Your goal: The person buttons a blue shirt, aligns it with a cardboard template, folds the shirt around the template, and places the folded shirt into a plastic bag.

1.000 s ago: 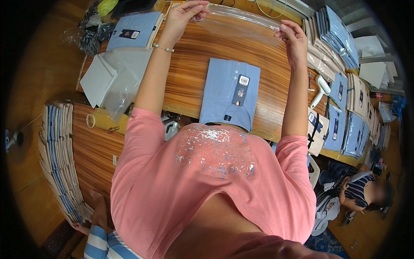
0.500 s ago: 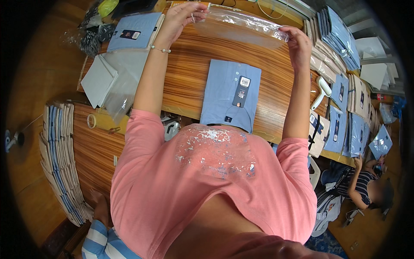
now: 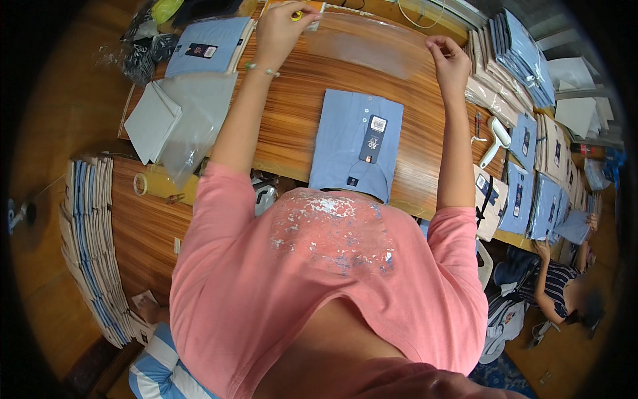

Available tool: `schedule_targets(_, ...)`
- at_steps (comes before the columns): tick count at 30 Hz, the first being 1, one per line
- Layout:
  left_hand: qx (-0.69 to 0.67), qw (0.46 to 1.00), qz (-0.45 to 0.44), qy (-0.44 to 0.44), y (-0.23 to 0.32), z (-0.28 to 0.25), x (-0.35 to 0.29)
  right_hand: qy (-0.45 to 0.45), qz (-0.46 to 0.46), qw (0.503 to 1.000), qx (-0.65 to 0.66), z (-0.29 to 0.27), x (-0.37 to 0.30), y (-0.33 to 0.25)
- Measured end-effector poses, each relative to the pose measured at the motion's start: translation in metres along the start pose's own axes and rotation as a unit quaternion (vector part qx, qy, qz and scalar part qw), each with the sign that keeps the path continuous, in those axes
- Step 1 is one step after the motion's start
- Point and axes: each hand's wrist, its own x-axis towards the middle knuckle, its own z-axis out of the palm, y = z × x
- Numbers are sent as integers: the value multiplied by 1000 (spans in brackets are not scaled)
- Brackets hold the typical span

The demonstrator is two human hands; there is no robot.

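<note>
Over the wood-grain table (image 3: pixel 292 126), the left hand (image 3: pixel 280 30) and right hand (image 3: pixel 453 65) pinch opposite ends of a clear plastic bag (image 3: pixel 369 52) between closed fingertips; nearer lies a folded blue polo shirt (image 3: pixel 340 141), flanked by grey card sheets (image 3: pixel 151 123) and a white lint roller (image 3: pixel 496 135).

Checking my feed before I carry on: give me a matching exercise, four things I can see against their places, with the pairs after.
1. White roller
2. Bracelet
3. Raised clear film
4. Blue shirt with buttons showing

A. Spanning from the left hand to the right hand
B. Lying on the table, between the forearms
C. Lying just right of the right forearm
D. Around the left wrist

Pairs: 1-C, 2-D, 3-A, 4-B
</note>
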Motion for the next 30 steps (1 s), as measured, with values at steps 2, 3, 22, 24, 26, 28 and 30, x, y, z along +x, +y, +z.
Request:
schedule_targets(2, 24, 1000, -12, -6, 19, 15, 15, 53, -52, 995, -70, -4, 11, 19)
schedule_targets(3, -5, 996, -83, -42, 22, 20, 23, 29, -34, 988, -148, -2, 16, 15)
schedule_targets(22, -398, 741, -527, -121, -44, 102, -172, -56, 506, 773, 378, 25, -164, 74)
schedule_targets(24, -382, 738, -540, -134, -46, 103, -165, -66, 540, 712, 445, 20, -157, 78)
schedule_targets(26, -387, 721, -544, -185, -50, 102, -158, -95, 558, 695, 443, 12, -150, 79)
schedule_targets(28, -384, 717, -543, -211, -55, 103, -151, -117, 559, 704, 421, 9, -145, 84)
schedule_targets(30, -373, 724, -539, -214, -59, 106, -146, -131, 547, 735, 378, 10, -140, 88)
